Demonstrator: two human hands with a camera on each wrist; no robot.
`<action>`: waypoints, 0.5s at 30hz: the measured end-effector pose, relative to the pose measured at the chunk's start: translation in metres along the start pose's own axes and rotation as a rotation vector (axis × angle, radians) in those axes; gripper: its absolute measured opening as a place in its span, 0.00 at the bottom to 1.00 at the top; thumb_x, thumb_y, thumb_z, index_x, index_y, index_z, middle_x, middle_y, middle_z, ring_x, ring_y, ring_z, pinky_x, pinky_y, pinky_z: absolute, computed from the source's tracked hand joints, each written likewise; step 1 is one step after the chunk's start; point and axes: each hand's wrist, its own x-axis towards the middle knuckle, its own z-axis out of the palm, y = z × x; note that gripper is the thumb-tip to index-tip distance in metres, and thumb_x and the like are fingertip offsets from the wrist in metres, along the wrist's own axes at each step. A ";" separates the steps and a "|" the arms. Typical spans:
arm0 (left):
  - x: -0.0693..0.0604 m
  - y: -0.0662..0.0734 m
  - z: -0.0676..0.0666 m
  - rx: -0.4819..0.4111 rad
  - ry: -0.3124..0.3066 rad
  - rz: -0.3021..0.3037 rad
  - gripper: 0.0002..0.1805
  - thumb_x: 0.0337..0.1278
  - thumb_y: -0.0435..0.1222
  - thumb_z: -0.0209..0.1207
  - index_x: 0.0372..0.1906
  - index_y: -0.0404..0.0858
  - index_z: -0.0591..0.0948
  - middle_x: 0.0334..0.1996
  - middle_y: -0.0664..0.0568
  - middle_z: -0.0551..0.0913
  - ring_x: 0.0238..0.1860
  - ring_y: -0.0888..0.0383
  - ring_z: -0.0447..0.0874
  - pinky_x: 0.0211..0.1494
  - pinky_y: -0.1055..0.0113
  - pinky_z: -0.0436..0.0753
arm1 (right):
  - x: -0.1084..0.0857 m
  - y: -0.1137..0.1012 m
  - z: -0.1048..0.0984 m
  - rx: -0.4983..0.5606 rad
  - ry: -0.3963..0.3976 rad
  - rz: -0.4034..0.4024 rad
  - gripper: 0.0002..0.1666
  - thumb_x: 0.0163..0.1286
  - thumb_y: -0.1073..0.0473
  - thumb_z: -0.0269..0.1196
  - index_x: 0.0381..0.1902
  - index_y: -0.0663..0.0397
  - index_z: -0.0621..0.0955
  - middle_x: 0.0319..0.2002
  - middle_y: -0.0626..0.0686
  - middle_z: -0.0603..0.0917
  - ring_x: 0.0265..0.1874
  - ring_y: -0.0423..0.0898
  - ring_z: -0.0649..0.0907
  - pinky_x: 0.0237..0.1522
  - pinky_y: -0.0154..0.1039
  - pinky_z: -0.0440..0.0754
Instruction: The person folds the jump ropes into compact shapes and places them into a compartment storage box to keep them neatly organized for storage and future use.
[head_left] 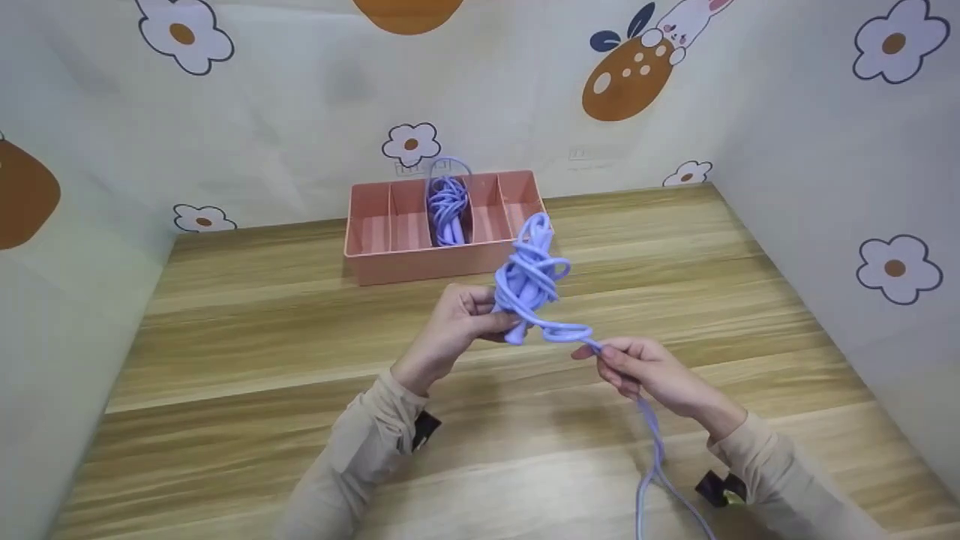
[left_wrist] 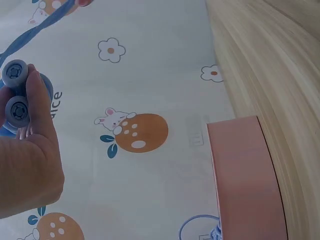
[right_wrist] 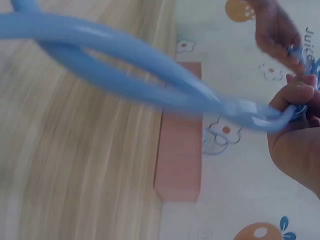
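A blue-purple jump rope (head_left: 531, 281), its cord wound in loops round its handles, is held above the table by my left hand (head_left: 457, 326). In the left wrist view, two round handle ends (left_wrist: 16, 92) show between the thumb and fingers of my left hand (left_wrist: 37, 155). To the right, my right hand (head_left: 652, 371) pinches the doubled cord; two strands (head_left: 651, 435) hang from it toward the near edge of the view. The right wrist view has the cord (right_wrist: 150, 75) running from my right hand (right_wrist: 300, 130) across the picture.
A pink divided box (head_left: 427, 264) stands at the back of the wooden table (head_left: 262, 337). Its middle compartment holds another wound purple rope (head_left: 448, 202), with a loop rising above the rim. Patterned walls (head_left: 300, 97) enclose the back and sides.
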 end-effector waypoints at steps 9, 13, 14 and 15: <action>-0.009 -0.002 0.004 -0.043 -0.151 0.045 0.16 0.46 0.21 0.55 0.41 0.13 0.72 0.28 0.49 0.86 0.30 0.60 0.84 0.37 0.66 0.84 | -0.002 0.012 -0.021 0.046 -0.150 0.077 0.20 0.73 0.63 0.41 0.49 0.53 0.79 0.24 0.39 0.72 0.19 0.32 0.68 0.18 0.25 0.65; -0.011 -0.003 0.003 -0.028 -0.212 0.056 0.16 0.45 0.22 0.55 0.40 0.12 0.71 0.26 0.55 0.85 0.29 0.61 0.84 0.35 0.68 0.83 | -0.001 0.016 -0.029 0.047 -0.223 0.100 0.18 0.73 0.63 0.42 0.47 0.53 0.79 0.25 0.40 0.73 0.20 0.33 0.69 0.24 0.24 0.70; -0.011 -0.003 0.002 -0.024 -0.222 0.055 0.16 0.44 0.21 0.55 0.39 0.12 0.71 0.26 0.55 0.85 0.28 0.61 0.84 0.35 0.68 0.83 | -0.001 0.017 -0.032 0.047 -0.235 0.100 0.18 0.72 0.64 0.42 0.47 0.53 0.79 0.25 0.40 0.74 0.21 0.33 0.69 0.25 0.25 0.71; -0.012 -0.003 0.002 -0.021 -0.231 0.054 0.16 0.44 0.21 0.55 0.39 0.12 0.71 0.25 0.56 0.85 0.28 0.61 0.83 0.34 0.69 0.83 | -0.001 0.017 -0.035 0.045 -0.241 0.108 0.18 0.72 0.63 0.43 0.46 0.52 0.79 0.25 0.40 0.74 0.21 0.34 0.70 0.26 0.25 0.71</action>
